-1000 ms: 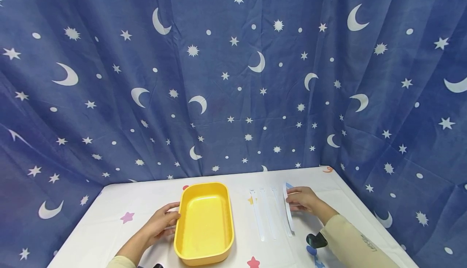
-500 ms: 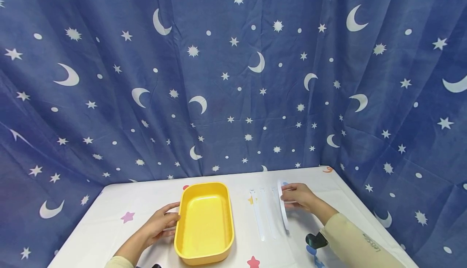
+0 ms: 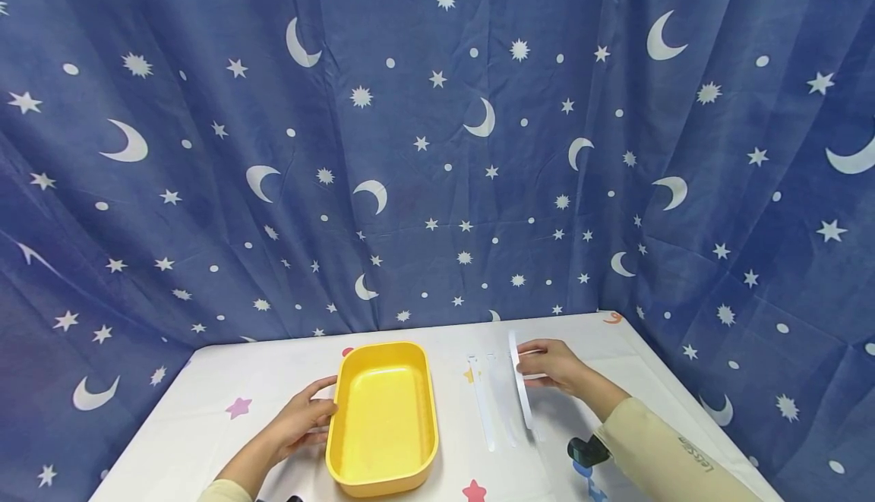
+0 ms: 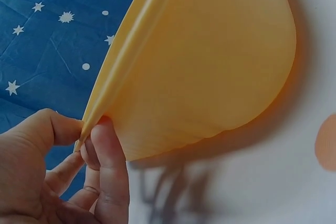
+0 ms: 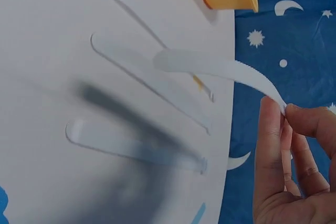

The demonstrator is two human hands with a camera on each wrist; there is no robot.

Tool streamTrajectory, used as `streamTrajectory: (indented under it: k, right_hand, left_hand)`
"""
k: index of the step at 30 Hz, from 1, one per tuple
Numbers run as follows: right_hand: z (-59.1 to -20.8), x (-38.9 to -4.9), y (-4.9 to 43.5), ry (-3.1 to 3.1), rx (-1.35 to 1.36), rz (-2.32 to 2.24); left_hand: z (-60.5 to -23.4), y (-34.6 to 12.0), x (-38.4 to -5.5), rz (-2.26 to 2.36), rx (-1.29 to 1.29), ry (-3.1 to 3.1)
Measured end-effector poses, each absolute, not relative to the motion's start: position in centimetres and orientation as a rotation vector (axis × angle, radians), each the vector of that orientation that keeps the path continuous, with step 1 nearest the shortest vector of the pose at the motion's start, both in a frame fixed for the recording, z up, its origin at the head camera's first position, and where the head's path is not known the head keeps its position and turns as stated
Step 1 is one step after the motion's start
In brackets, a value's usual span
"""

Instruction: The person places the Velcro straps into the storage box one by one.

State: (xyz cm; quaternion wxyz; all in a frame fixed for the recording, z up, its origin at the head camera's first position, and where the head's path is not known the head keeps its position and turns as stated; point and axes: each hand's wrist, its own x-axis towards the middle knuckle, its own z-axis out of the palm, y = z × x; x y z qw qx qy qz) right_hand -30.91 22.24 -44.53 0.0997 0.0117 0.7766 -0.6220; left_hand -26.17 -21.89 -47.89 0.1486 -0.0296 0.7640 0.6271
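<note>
My left hand (image 3: 304, 415) is at the left side of a yellow rectangular tray (image 3: 383, 426) in the head view. Thumb and fingers of that left hand (image 4: 73, 166) pinch the tray's rim in the left wrist view; the tray's outer wall (image 4: 210, 66) fills the middle. To the right, my right hand (image 3: 550, 365) holds a flat white cable tie (image 3: 521, 384) above the table. The right wrist view shows thumb and fingertips pinching one end of this bowed tie (image 5: 220, 69), fine teeth along its edge.
Three more white cable ties lie on the white patterned tablecloth: one (image 5: 139, 11) nearest the tray, a middle one (image 5: 147, 80) and a third (image 5: 131, 150) farthest right. Behind the table hangs a blue curtain (image 3: 410, 183) with moons and stars.
My right hand has moved left with the held cable tie, which now overlaps the ties lying on the table in the head view. The left hand and the tray have stayed put.
</note>
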Motion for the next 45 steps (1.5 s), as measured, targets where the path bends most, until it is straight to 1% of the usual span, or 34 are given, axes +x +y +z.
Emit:
streamTrajectory:
  k: [12, 24, 32, 45]
  right_hand:
    - [-43.0, -30.3, 20.5, 2.229, -0.02, -1.849]
    - [-41.5, -30.2, 18.9, 2.204, 0.038, -1.825]
    - [-41.0, -30.0, 17.5, 2.143, 0.024, -1.857]
    - [-40.7, -29.6, 15.4, 2.078, 0.002, -1.852]
  left_hand:
    - [-47.9, -21.8, -26.0, 1.813, -0.135, 2.202]
    - [-47.9, -21.9, -26.0, 1.813, -0.19, 2.18]
    - [-47.9, -21.8, -25.9, 1.809, -0.234, 2.197]
    - [-48.0, -21.8, -25.8, 1.825, -0.218, 2.198]
